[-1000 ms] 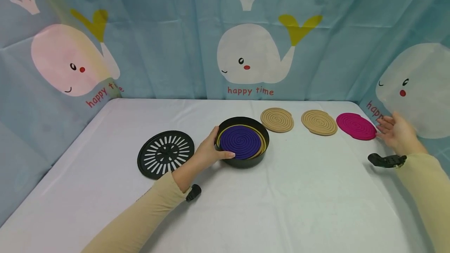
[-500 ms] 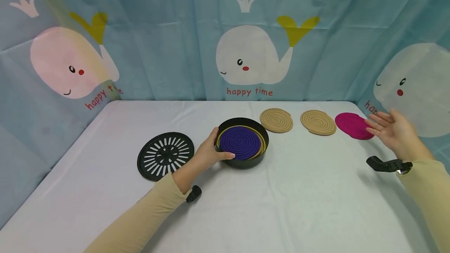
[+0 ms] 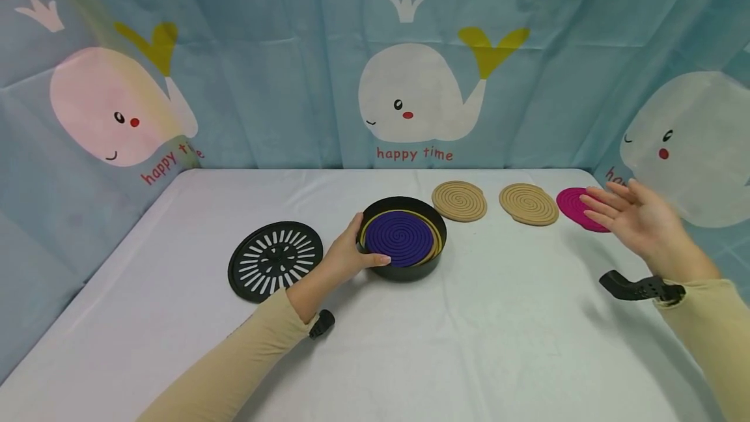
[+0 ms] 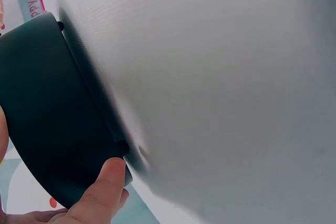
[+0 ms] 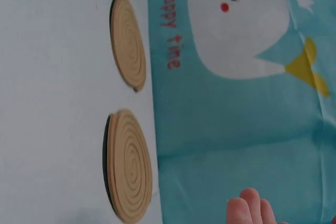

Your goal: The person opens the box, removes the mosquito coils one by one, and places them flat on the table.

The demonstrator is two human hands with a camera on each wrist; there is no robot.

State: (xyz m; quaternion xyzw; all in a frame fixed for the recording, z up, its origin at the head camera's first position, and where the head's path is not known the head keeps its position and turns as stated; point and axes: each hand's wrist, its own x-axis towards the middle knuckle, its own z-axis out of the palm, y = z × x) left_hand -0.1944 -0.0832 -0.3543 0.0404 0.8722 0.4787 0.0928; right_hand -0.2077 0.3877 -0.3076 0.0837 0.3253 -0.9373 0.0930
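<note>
My left hand [image 3: 342,256] grips the near left side of a round black mosquito coil holder [image 3: 413,275], its thumb over the front rim. Inside, a purple mosquito coil [image 3: 400,238] lies on top of a yellow-edged one. In the left wrist view the holder's dark side wall [image 4: 47,108] fills the left, with fingers against it. My right hand [image 3: 641,223] is open and holds nothing, palm turned up and inward. Its fingertips overlap a pink mosquito coil [image 3: 570,203], partly hidden behind them. At the bottom of the right wrist view a few fingertips [image 5: 251,205] show.
A slotted black lid [image 3: 237,272] lies left of the holder, partly behind the left forearm. Two tan mosquito coils [image 3: 459,200] lie in a row along the back of the white table [image 3: 498,344]. A blue whale-print curtain [image 3: 293,103] encloses the back and sides.
My right hand has moved left from the pink coil's right edge until its fingers overlap the coil. The left hand and the holder have stayed put.
</note>
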